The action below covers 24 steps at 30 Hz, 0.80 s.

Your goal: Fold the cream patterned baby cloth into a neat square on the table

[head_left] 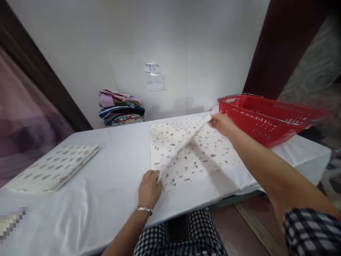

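Note:
A white cloth with small dark prints point(213, 149) lies in the middle of the white-covered table point(112, 188). My left hand point(149, 188), with a bracelet on the wrist, pinches the cloth's near corner at the table's front. My right hand point(222, 123) holds the far corner close to the red basket. Between the two hands a lifted edge of the cloth runs taut above the part that lies flat.
A red plastic basket point(266, 117) stands at the table's right end. A folded patterned cloth point(53, 167) lies at the left. A stack of folded coloured fabrics point(121, 108) rests against the back wall, under two paper labels point(153, 76).

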Each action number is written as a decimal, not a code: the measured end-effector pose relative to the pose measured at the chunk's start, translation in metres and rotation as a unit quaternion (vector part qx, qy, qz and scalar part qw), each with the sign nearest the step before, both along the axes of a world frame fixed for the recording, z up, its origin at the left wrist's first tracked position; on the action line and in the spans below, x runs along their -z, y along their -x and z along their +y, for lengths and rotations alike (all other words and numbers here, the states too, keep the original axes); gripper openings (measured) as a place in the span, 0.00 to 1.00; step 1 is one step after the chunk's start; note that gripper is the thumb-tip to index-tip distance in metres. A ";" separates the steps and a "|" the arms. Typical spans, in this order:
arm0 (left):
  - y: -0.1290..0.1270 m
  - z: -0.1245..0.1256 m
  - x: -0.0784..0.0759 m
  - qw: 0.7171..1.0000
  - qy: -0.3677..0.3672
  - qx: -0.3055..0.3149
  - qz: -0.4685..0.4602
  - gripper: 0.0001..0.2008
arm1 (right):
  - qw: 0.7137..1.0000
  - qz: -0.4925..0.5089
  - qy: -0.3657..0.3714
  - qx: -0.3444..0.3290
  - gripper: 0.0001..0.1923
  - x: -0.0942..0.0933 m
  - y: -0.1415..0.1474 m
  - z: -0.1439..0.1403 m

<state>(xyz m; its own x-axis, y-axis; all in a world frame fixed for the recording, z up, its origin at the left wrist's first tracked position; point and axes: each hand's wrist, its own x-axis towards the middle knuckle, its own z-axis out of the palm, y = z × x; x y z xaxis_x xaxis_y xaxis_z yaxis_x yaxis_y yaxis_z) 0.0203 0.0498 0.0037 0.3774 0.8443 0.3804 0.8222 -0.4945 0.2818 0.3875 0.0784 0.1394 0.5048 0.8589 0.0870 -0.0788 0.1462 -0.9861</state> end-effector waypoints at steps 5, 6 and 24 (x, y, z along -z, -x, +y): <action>-0.024 0.007 -0.008 1.000 0.009 0.005 -0.020 0.16 | 0.988 -0.049 -0.101 0.103 0.07 -0.008 -0.065 -0.021; -0.025 0.007 -0.006 1.000 0.013 0.013 -0.015 0.16 | 0.990 -0.056 -0.035 0.127 0.06 0.007 -0.073 -0.031; -0.024 -0.004 0.006 0.993 0.027 0.116 -0.010 0.09 | 0.905 -0.197 0.339 0.166 0.08 0.124 -0.100 -0.121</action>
<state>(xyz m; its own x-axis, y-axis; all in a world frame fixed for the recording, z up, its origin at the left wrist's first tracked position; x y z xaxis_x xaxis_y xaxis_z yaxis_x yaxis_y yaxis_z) 0.0448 0.0453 -0.0025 0.5579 0.7544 0.3460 0.6817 -0.6543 0.3274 0.4878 -0.0429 0.0157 0.7897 0.5883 -0.1739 0.2357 -0.5527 -0.7994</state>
